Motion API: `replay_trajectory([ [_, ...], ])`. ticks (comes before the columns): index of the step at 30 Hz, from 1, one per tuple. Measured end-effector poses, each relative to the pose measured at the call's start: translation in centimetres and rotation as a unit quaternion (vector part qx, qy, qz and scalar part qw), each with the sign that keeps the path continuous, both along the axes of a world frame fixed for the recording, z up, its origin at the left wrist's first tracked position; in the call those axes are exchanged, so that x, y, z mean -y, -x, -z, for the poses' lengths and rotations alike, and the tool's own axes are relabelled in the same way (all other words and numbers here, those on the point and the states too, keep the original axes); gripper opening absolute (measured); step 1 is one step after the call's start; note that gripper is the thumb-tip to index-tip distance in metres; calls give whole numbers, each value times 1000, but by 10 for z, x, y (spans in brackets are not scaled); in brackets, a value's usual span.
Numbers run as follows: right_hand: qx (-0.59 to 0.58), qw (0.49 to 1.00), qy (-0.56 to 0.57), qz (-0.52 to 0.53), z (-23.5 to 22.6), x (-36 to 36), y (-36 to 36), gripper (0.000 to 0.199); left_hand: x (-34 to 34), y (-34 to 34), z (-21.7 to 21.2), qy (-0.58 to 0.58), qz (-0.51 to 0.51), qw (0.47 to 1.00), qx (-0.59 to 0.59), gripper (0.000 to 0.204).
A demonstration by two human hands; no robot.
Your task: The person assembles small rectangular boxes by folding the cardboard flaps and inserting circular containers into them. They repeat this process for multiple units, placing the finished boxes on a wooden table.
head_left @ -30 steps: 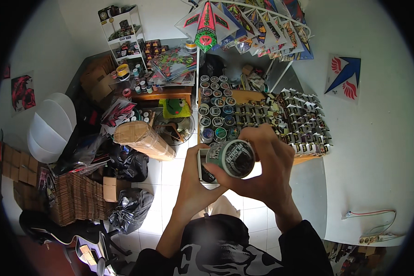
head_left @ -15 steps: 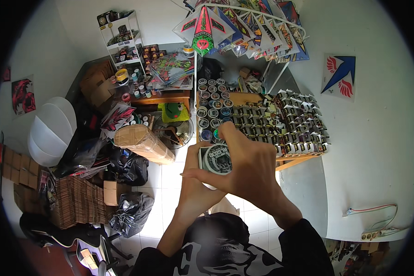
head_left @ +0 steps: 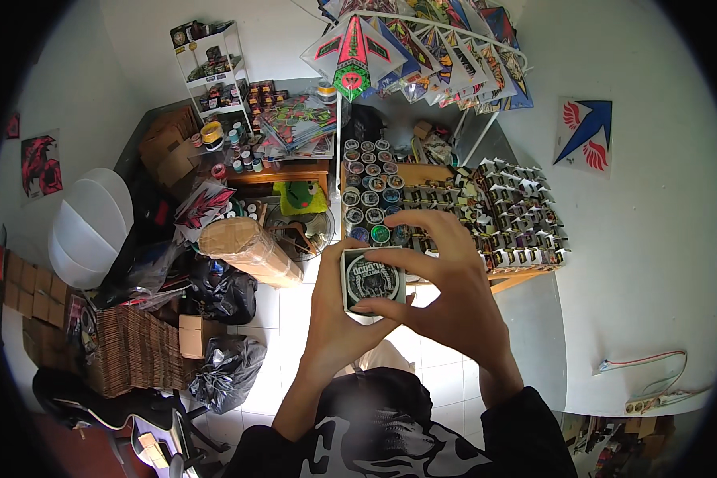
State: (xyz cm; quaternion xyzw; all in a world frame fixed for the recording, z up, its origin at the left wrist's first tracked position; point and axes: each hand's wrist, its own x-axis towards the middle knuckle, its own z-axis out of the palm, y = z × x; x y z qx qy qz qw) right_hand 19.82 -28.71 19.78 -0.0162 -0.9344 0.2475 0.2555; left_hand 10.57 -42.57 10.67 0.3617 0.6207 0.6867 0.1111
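Observation:
In front of my chest, my left hand [head_left: 333, 315] is closed around a small open-topped box [head_left: 346, 279] with pale edges. Inside it sits a round container [head_left: 374, 280] with a black-and-white label facing up. My right hand [head_left: 446, 291] arches over the box from the right; one finger touches the container's upper edge and the thumb its lower edge, while another finger is raised apart. Just beyond the hands, rows of similar round containers [head_left: 370, 199] stand on the wooden table [head_left: 426, 171]. How deep the container sits in the box is hard to see.
Several open small boxes [head_left: 526, 215] fill the table's right side. Packaged kites [head_left: 422, 56] hang above it. At the left stand a taped cardboard parcel [head_left: 251, 247], black plastic bags [head_left: 227, 366], stacked flat cardboard [head_left: 139, 350] and a chair [head_left: 159, 430]. White tiles [head_left: 283, 334] cover the floor.
My right hand has shifted right and spread its fingers, uncovering more of the label. The box and round container now sit slightly flatter to view. My left hand keeps its hold.

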Motion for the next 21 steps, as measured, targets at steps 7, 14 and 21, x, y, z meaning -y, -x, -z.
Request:
replay_trajectory([
  [7, 30, 990, 60, -123, -9, -20, -5, 43, 14, 1, -4, 6, 37, 999, -33, 85],
  [14, 30, 993, -5, -117, -20, -10, -8, 48, 24, -1, -12, 5, 41, 999, -7, 85],
  [21, 44, 995, -48, -82, -17, 11, -7, 44, 30, -5, -8, 5, 38, 999, -11, 87],
])
